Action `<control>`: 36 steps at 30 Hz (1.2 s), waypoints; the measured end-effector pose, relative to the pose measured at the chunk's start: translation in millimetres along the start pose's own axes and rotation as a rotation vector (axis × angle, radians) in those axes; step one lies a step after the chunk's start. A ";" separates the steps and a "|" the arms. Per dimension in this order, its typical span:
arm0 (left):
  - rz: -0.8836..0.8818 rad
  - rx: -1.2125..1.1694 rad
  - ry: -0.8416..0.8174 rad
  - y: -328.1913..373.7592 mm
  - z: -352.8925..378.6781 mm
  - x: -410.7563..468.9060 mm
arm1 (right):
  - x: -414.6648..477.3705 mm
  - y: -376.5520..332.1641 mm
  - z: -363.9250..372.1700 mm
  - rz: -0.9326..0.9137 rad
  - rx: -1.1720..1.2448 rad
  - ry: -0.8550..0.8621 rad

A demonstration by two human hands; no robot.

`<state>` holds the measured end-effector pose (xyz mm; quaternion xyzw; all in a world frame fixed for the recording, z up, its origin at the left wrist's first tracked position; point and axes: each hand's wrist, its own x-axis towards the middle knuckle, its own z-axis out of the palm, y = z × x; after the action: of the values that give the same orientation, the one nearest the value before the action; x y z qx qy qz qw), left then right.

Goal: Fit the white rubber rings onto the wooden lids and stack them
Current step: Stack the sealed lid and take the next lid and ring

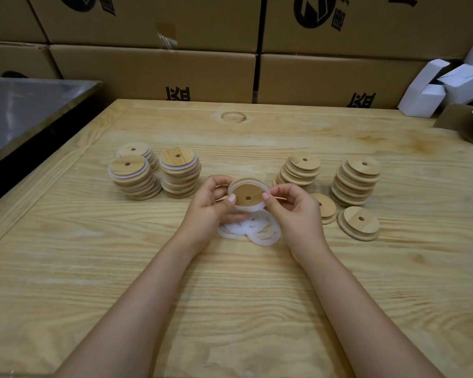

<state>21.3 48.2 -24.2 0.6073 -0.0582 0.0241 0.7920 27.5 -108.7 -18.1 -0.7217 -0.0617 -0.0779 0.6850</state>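
While my left hand (210, 204) and right hand (295, 211) pinch the lid (247, 195) by opposite edges, I see its holed face tilted toward the camera, with a white ring (249, 208) round its rim. It sits between the hands, above loose rings (253, 231) on the surface (229, 296). Ringed stacks (137, 174) stand left and bare stacks (356, 182) right.

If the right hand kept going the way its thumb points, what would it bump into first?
The right hand points left at the wooden lid it pinches, so nothing lies between. Pushed further, lid and hand would probably meet the left hand gripping the other edge.
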 end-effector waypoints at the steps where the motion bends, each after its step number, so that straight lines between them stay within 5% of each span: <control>1: 0.012 0.021 -0.020 -0.6 0.7 -0.5 | -0.5 0.4 0.8 -0.019 -0.012 0.016; 8: 0.273 0.505 0.107 -6.4 2.3 -0.9 | -4.5 1.4 6.5 -0.138 -0.091 -0.021; 36: 0.212 0.235 0.040 -4.6 -2.8 3.6 | -1.6 -0.2 3.4 -0.050 -0.024 -0.013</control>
<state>25.6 49.7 -28.9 0.6857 -0.1032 0.1264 0.7093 26.0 -105.3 -18.4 -0.7284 -0.0835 -0.0910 0.6739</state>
